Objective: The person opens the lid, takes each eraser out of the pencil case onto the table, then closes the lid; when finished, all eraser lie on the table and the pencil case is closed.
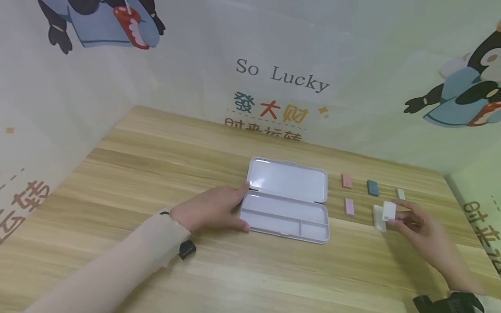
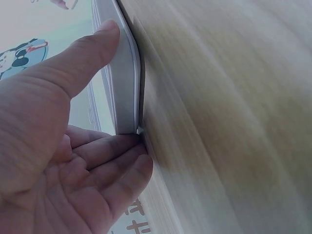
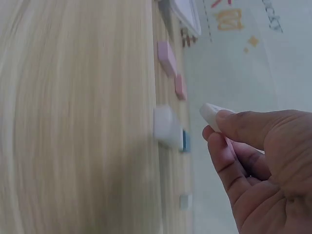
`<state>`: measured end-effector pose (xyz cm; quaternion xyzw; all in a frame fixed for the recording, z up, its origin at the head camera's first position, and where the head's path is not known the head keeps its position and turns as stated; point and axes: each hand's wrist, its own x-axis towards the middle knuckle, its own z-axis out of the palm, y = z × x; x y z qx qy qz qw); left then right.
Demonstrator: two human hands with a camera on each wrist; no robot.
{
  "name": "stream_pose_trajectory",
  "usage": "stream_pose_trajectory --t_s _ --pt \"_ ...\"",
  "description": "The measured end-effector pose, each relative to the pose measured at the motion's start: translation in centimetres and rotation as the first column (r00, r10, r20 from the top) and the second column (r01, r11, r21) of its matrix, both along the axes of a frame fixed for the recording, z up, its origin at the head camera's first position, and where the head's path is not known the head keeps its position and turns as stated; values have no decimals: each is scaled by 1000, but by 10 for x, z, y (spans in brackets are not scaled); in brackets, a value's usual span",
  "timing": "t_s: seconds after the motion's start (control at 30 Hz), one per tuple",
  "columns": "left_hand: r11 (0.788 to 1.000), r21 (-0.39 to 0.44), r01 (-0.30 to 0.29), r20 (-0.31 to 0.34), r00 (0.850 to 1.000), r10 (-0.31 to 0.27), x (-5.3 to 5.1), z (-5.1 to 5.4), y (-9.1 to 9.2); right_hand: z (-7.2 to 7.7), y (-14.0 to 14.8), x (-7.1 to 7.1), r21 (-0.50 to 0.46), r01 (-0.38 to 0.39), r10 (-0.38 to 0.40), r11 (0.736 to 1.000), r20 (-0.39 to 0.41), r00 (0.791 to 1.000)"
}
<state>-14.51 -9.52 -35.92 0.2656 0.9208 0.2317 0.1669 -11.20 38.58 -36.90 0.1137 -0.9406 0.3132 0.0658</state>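
A pale lilac pencil case (image 1: pixel 270 224) lies open on the table, its lid (image 1: pixel 287 179) folded back away from me. My left hand (image 1: pixel 213 206) grips its left end, thumb (image 2: pixel 100 46) along the side wall and fingertips near the corner. Off to the right, my right hand (image 1: pixel 428 237) pinches a small white eraser (image 1: pixel 389 211) between thumb and fingers, raised above the table. Below and just left of it lies a white block (image 1: pixel 378 218); the right wrist view shows the held eraser (image 3: pixel 210 115) apart from that white block (image 3: pixel 165 126).
Right of the case lie several small eraser-like blocks: a coral pink one (image 1: pixel 346 181), a lilac one (image 1: pixel 349 206), a blue one (image 1: pixel 373 188) and a pale green one (image 1: pixel 400 194). The case has dividers in its tray. A printed cloth (image 1: pixel 188 78) hangs around the wooden table (image 1: pixel 172 156).
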Motion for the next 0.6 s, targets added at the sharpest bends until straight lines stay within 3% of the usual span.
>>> stream_pose_trajectory --t_s 0.27,0.6 --pt "1000 3 -1 -9 1000 1 0 -1 -1 -10 33 5 74 30 -29 997 -9 1000" --pt "1000 4 15 -28 999 -15 0 0 0 -13 50 2 173 67 -90 983 129 988"
